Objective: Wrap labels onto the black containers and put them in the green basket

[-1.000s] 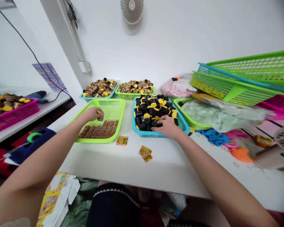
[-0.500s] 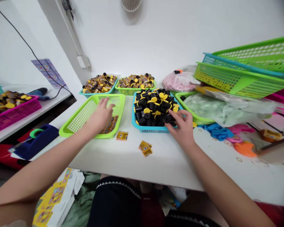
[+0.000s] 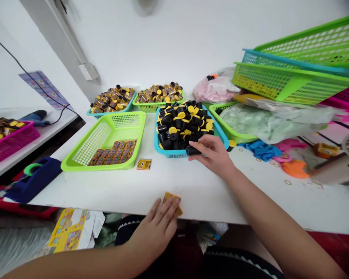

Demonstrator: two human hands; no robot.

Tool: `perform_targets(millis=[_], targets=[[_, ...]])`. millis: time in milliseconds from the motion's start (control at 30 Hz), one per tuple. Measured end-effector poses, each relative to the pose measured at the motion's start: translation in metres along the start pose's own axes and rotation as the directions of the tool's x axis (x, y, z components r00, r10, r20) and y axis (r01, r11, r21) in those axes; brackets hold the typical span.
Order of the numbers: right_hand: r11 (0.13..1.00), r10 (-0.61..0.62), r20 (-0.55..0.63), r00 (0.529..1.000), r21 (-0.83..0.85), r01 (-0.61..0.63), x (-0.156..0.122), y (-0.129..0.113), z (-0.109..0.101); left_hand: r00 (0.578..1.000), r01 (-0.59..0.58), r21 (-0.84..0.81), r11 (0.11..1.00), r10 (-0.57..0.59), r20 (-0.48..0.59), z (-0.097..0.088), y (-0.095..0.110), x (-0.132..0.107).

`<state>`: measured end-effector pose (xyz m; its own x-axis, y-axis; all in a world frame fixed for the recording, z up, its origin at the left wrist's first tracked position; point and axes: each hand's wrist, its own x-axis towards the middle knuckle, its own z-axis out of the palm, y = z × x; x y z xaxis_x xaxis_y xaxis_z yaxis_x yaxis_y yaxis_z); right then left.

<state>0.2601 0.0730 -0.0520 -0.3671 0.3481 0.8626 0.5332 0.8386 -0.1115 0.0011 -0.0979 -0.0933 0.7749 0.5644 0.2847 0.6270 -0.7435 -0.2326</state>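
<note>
My right hand (image 3: pixel 213 155) pinches a small black cylinder (image 3: pixel 192 150) at the front rim of a blue basket (image 3: pixel 174 154). That basket is heaped with black cylinders with yellow ends (image 3: pixel 182 122). My left hand (image 3: pixel 157 228) lies with fingers stretched out on yellow printed labels (image 3: pixel 172 197) at the table's front edge; the fingers cover part of them. Another yellow label (image 3: pixel 144 164) lies alone beside a green basket (image 3: pixel 100 168). Inside the green basket, rows of labelled small cylinders (image 3: pixel 116 152) stand toward its near right side.
Behind are two baskets of labelled cylinders, one blue (image 3: pixel 113 114) and one green (image 3: pixel 159 106). Stacked baskets (image 3: pixel 293 85) overhang the right, above a plastic bag (image 3: pixel 267 120). Balloon-like pieces (image 3: pixel 295 169) and a fan (image 3: pixel 344 155) are at right, a blue tape dispenser (image 3: pixel 36 180) at left.
My left hand has come from over the green basket down to the labels, which are now nearer the table edge. My right hand has drawn a black cylinder to the basket's front rim.
</note>
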Motion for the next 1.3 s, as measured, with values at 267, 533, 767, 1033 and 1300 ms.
perform_targets(millis=[267,533,767,1033,1300], targets=[[0.999,-0.019,0.006,1.000,0.032,0.019,-0.001,-0.002,0.004,0.989,0.123,-0.350,0.929,-0.086,0.121,-0.005,-0.040,0.021],[0.977,0.201,-0.082,0.976,-0.059,-0.206,0.006,-0.011,-0.001,0.915,0.214,-0.783,0.585,-0.400,-0.049,-0.014,-0.105,0.106],[0.863,0.455,-0.125,0.882,0.305,-0.402,0.009,-0.019,-0.001,0.860,0.185,-0.970,0.159,-0.505,0.081,-0.009,-0.103,0.144],[0.498,0.602,0.192,0.775,0.668,-0.552,0.008,-0.026,-0.006,0.905,0.175,-0.954,0.245,-0.420,0.059,0.008,-0.101,0.127],[0.473,0.546,0.268,0.794,0.683,-0.556,0.015,-0.031,-0.013,0.925,0.051,-0.923,0.382,-0.366,-0.101,0.009,-0.109,0.122]])
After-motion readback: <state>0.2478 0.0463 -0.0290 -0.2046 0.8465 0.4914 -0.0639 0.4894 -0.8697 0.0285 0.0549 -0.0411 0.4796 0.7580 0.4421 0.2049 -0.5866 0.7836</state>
